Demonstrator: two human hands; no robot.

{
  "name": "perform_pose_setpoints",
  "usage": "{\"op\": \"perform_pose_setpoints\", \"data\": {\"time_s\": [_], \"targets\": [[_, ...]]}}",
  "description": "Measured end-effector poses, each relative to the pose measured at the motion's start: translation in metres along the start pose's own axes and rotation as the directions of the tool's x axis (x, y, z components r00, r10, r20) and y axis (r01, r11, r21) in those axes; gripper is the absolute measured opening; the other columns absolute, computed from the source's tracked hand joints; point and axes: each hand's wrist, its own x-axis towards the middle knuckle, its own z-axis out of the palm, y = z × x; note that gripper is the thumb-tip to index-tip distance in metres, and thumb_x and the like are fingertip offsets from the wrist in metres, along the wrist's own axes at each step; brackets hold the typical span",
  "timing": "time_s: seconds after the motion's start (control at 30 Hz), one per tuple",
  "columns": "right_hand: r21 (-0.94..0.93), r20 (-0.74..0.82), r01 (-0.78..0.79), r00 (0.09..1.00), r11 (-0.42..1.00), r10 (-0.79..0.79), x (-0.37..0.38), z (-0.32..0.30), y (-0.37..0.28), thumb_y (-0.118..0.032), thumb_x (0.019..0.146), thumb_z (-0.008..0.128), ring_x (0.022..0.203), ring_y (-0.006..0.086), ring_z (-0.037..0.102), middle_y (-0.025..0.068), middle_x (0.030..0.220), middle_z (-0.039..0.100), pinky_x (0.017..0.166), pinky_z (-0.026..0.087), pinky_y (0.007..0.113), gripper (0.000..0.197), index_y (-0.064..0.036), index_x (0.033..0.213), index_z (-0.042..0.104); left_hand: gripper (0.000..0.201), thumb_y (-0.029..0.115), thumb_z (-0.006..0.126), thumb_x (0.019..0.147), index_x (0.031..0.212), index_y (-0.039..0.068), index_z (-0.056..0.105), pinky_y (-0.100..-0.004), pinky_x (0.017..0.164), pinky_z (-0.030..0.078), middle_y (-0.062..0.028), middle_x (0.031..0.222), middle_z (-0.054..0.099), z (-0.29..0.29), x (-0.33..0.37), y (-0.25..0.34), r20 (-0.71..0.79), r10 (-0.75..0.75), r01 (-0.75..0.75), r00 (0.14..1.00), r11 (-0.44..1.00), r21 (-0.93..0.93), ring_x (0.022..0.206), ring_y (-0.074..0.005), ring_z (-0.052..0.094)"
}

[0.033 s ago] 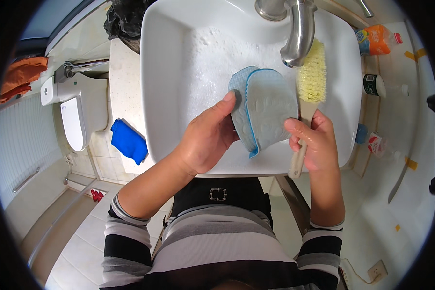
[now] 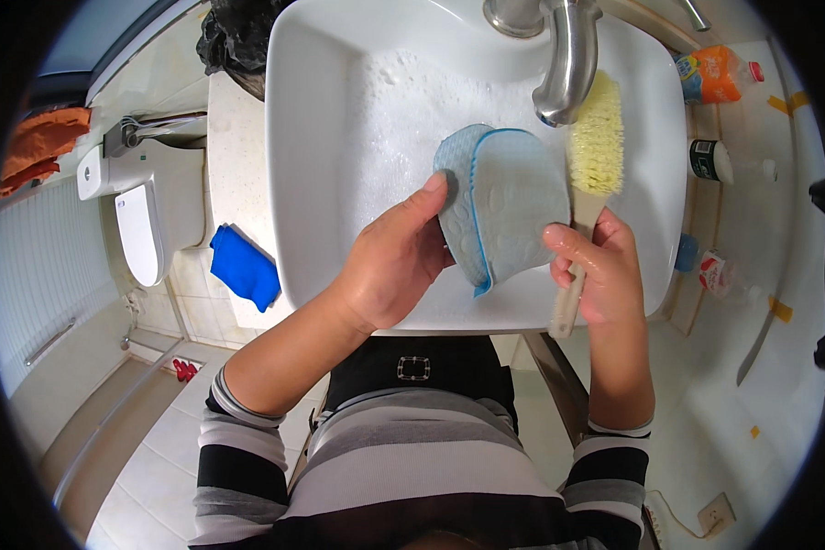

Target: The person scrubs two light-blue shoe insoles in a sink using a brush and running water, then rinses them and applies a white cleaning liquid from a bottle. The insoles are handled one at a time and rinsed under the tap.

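Observation:
My left hand (image 2: 390, 266) grips a light blue slipper (image 2: 509, 206) by its left edge and holds it sole up over the white sink (image 2: 312, 137), which has foamy water in it. My right hand (image 2: 600, 270) is closed around the beige handle of a scrub brush (image 2: 596, 147) with pale yellow bristles. The brush head points away from me, just right of the slipper. My right fingertips touch the slipper's right edge. A metal faucet (image 2: 564, 55) curves down right above the slipper and the brush.
A blue cloth (image 2: 243, 266) lies on the counter left of the sink. A white toilet (image 2: 142, 215) stands further left, with an orange towel (image 2: 41, 147) beyond it. An orange bottle (image 2: 715, 73) and other small bottles (image 2: 710, 160) sit right of the sink. A black bag (image 2: 238, 37) is at the back left.

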Motion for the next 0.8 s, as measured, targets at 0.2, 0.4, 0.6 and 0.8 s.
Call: {"op": "perform_pose_setpoints", "data": {"time_s": [0.2, 0.4, 0.6, 0.8], "targets": [[0.032, -0.171, -0.009, 0.985, 0.999, 0.014, -0.007, -0.018, -0.007, -0.008, 0.074, 0.073, 0.049, 0.0079, 0.042, -0.0006, 0.067, 0.052, 0.044, 0.032, 0.024, 0.022, -0.0053, 0.088, 0.057, 0.059, 0.046, 0.038, 0.098, 0.141, 0.007, 0.034, -0.0399, 0.104, 0.035, -0.0076, 0.137, 0.045, -0.006, -0.003, 0.006, -0.077, 0.077, -0.082, 0.994, 0.994, -0.072, 0.125, -0.0214, 0.043], [-0.048, -0.248, 0.023, 0.968, 0.999, -0.034, -0.008, -0.036, -0.010, -0.016, 0.077, 0.067, 0.054, 0.0064, 0.040, -0.0026, 0.074, 0.050, 0.046, 0.030, 0.022, 0.022, -0.0063, 0.094, 0.058, 0.063, 0.052, 0.036, 0.097, 0.141, 0.007, 0.034, -0.0397, 0.103, 0.036, -0.0081, 0.138, 0.043, -0.015, -0.009, 0.008, -0.066, 0.092, -0.092, 0.994, 0.996, -0.007, 0.126, -0.0215, 0.043], [-0.038, -0.263, 0.059, 0.962, 0.998, -0.067, -0.006, -0.046, -0.009, -0.016, 0.077, 0.068, 0.054, 0.0055, 0.040, -0.0029, 0.074, 0.050, 0.046, 0.030, 0.021, 0.023, -0.0066, 0.095, 0.058, 0.063, 0.053, 0.029, 0.098, 0.141, 0.007, 0.035, -0.0451, 0.104, 0.039, -0.0121, 0.133, 0.050, -0.017, -0.006, 0.000, -0.047, 0.100, -0.102, 0.994, 0.994, -0.029, 0.122, -0.0285, 0.049], [-0.063, -0.294, 0.064, 0.953, 0.996, -0.079, -0.001, -0.052, -0.006, -0.013, 0.079, 0.069, 0.054, 0.0052, 0.041, -0.0027, 0.075, 0.052, 0.047, 0.031, 0.022, 0.020, -0.0061, 0.094, 0.058, 0.069, 0.057, 0.025, 0.097, 0.141, 0.005, 0.033, -0.0458, 0.104, 0.039, -0.0150, 0.131, 0.051, -0.021, -0.004, -0.002, -0.019, 0.124, -0.123, 0.992, 0.992, 0.040, 0.121, -0.0297, 0.051]]}}
